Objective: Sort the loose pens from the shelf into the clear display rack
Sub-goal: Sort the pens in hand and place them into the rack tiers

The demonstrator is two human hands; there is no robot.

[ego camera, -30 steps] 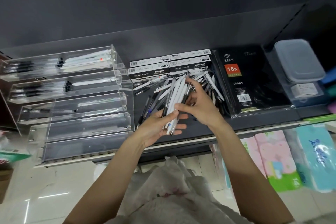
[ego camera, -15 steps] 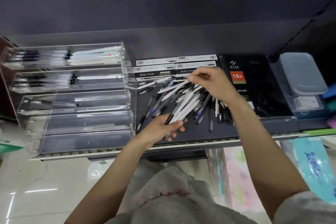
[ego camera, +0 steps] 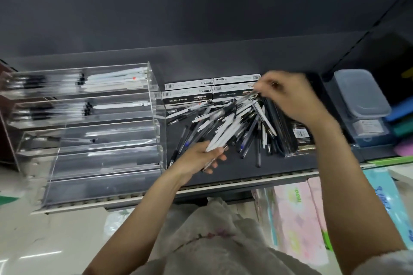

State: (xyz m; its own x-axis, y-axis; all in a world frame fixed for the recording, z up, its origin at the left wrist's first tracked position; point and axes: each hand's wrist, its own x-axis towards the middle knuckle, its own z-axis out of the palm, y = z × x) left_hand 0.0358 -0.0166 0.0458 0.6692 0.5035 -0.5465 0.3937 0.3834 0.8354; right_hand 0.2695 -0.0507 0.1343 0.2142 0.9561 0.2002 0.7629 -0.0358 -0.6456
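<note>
Left hand (ego camera: 196, 158) grips a bundle of white pens (ego camera: 225, 133) above the shelf (ego camera: 245, 169), right of the clear display rack (ego camera: 93, 131); right hand (ego camera: 288, 98), blurred, pinches pens atop the loose pile (ego camera: 252, 125).

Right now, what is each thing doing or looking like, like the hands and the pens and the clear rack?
left hand: grips a bundle of white pens.
right hand: blurred, fingers curled at the far end of the pile; what it holds is unclear.
loose pens: scattered in a heap on the shelf.
clear display rack: upper tiers hold pens, lowest tiers look empty.
pen boxes: closed, stacked behind the pile.
plastic container: lid on.
</note>
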